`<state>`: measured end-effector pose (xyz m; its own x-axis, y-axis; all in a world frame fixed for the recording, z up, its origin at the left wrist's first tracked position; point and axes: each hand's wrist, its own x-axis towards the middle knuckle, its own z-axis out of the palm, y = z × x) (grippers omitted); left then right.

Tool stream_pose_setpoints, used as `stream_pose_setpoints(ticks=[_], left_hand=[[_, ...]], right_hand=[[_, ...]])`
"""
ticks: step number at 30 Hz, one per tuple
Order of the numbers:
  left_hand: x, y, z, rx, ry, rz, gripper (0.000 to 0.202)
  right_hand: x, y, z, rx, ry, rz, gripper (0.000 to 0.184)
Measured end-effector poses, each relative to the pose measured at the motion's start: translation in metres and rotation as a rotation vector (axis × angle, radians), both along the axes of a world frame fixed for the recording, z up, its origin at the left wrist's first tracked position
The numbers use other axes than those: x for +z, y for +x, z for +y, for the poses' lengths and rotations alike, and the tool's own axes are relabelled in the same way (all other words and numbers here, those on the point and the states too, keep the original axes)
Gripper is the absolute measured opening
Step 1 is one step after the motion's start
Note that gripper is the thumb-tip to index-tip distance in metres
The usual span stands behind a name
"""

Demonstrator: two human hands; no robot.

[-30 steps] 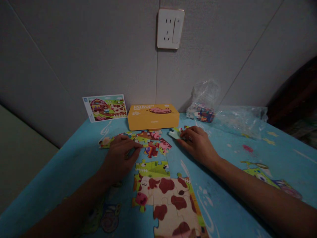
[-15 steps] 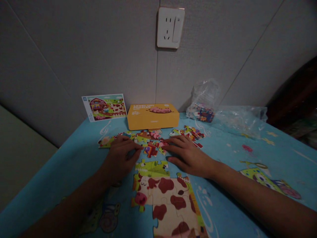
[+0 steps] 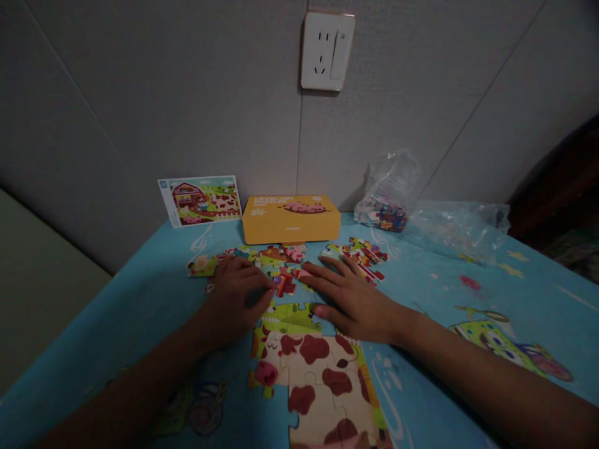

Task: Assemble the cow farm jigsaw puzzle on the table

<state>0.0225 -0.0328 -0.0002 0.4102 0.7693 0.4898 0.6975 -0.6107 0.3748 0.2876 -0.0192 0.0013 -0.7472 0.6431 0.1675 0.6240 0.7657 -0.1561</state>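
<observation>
My left hand (image 3: 238, 299) is closed, its thumb and forefinger tips together beside a red and purple puzzle piece (image 3: 285, 284). Whatever may be between those tips is hidden. My right hand (image 3: 353, 299) is open, palm down, fingers stretched over the loose pieces; its forefinger touches or hovers by a pink and green piece (image 3: 306, 274). Below both hands lies a joined puzzle section (image 3: 327, 380) showing a brown-spotted cow, with a green strip (image 3: 290, 318) along its far side. Farther pieces (image 3: 271, 254) lie scattered beyond my fingers, partly covered by my hands.
A yellow puzzle box (image 3: 290, 224) stands by the wall, with a picture card (image 3: 201, 201) leaning left of it. To the right are a clear bag (image 3: 386, 199) of pieces and a crumpled plastic bag (image 3: 458, 227). A blue patterned cloth (image 3: 421, 380) covers the table.
My left hand has shifted slightly right and nearer to me, its pinch now lower beside the red piece. My right fingers have moved a little left over the pieces. The view has tilted slightly.
</observation>
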Motion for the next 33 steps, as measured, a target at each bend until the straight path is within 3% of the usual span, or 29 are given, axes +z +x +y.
stream_pose_setpoints(ticks=[7,11,17,23,27,30,33], left_hand=[[-0.001,0.000,-0.001,-0.047,-0.013,0.012,0.015],[0.000,-0.001,-0.001,-0.021,0.007,0.018,0.017],[0.003,-0.007,0.003,0.227,0.116,0.003,0.018],[-0.001,-0.010,0.006,0.588,0.011,0.097,0.022],[0.006,-0.019,0.011,0.685,0.014,0.058,0.029],[0.013,-0.031,0.017,0.771,-0.009,0.077,0.031],[0.013,-0.037,0.022,0.735,-0.085,0.141,0.034]], right_hand=[[0.005,0.003,0.004,-0.046,0.013,0.089,0.027],[0.003,0.006,0.006,-0.136,0.071,0.141,0.022],[0.005,0.008,0.008,-0.208,0.029,0.208,0.016],[0.000,0.011,0.011,-0.236,-0.044,0.287,0.023],[0.000,0.013,0.010,-0.237,-0.049,0.307,0.029],[-0.002,0.015,0.012,-0.229,0.006,0.294,0.022],[-0.007,0.017,0.016,-0.213,0.072,0.262,0.014]])
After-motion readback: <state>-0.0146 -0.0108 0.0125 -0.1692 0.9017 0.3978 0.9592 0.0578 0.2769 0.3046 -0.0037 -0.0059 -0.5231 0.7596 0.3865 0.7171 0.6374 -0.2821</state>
